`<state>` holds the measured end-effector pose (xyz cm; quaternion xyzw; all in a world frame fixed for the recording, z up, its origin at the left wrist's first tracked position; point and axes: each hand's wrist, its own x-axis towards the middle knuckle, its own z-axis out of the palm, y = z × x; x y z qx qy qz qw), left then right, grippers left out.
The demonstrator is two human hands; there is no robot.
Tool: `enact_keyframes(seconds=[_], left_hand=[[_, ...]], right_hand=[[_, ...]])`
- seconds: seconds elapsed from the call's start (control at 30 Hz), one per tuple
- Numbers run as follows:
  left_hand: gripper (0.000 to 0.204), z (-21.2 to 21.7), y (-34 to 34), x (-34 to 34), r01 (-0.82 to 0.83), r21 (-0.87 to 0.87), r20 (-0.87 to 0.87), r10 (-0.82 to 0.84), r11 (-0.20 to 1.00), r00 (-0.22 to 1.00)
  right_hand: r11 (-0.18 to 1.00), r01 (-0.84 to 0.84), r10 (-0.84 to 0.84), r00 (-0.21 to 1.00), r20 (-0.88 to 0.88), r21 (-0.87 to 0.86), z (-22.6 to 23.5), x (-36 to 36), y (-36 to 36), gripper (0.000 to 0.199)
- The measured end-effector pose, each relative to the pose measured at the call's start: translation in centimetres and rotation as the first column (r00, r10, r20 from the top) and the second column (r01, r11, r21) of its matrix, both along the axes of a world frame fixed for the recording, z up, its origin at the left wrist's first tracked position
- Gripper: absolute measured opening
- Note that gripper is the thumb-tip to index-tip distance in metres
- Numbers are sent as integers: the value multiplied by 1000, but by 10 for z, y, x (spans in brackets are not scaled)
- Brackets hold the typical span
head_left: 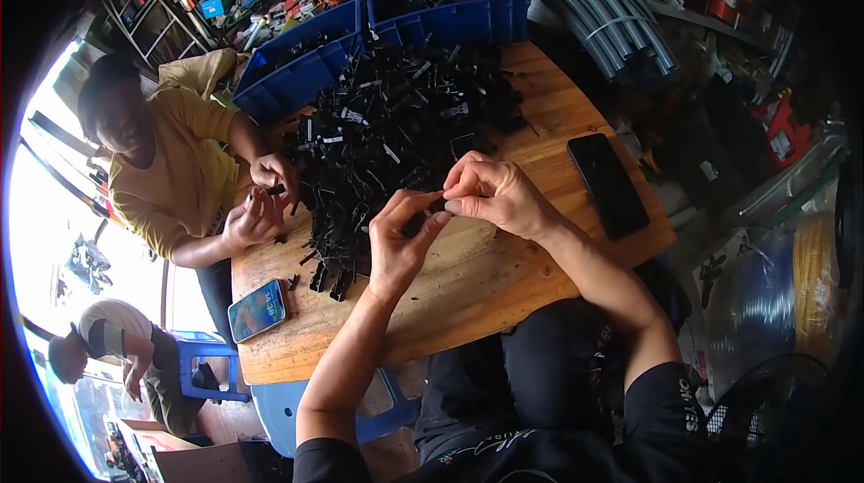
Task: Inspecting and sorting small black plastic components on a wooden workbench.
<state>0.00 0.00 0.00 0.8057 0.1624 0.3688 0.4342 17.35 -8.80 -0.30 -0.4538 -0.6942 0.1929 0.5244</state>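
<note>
The left hand [400,240] and the right hand [499,199] meet fingertip to fingertip above the table [477,276]. On each, thumb and fingers curl toward each other; whatever may be between them is too small and too covered to make out, so I cannot tell whether either one is clamped on a part.

Just left of the left wrist, a few loose clips [340,285] lie on the wood at the fringe of the pile of black parts [396,123]. The pile itself begins right behind the left hand and spreads away beyond both, a tangle of small dark pieces, some with pale strips. Right of the right hand, well apart from the pile, a dark phone [607,184] lies flat. Left of the left forearm, near the table edge, is a lit phone [258,310].

Farther left of the left hand, a co-worker in a yellow top [180,150] handles a small dark piece, the co-worker's hands [252,217] held close together at the pile's side.

Beyond the pile stand a left blue tray [301,87] and a right blue tray [450,30], both with dark pieces inside. Judging by the large heap, much seems left to handle; the trays may hold finished or unworked pieces, and nothing shows which. The piece-by-piece work at the fingertips looks unfinished. Past the right tray, grey tubing [594,15] lies in a coil.
</note>
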Motion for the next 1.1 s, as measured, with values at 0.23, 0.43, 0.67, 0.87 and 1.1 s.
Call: enact_keyframes(seconds=[0.23,0.43,0.67,0.87,1.1], left_hand=[[24,10,-10,-1,-133,373,93,106,918,990],[22,13,-9,1,-132,355,46,123,926,991],[17,2,-6,3,-115,123,73,107,986,992],[20,6,-13,4,-111,230,134,82,967,988],[16,5,-4,5,-53,-43,130,58,998,990]], right_hand=[[929,-215,-8,802,-598,-301,4,-17,0,8],[904,-287,-4,736,-677,-317,2,-13,3,7],[948,-210,-11,731,-682,-241,4,-7,1,11],[882,-339,-35,644,-764,-326,4,-12,2,5],[917,-81,-77,924,-374,-389,10,-9,-2,17]])
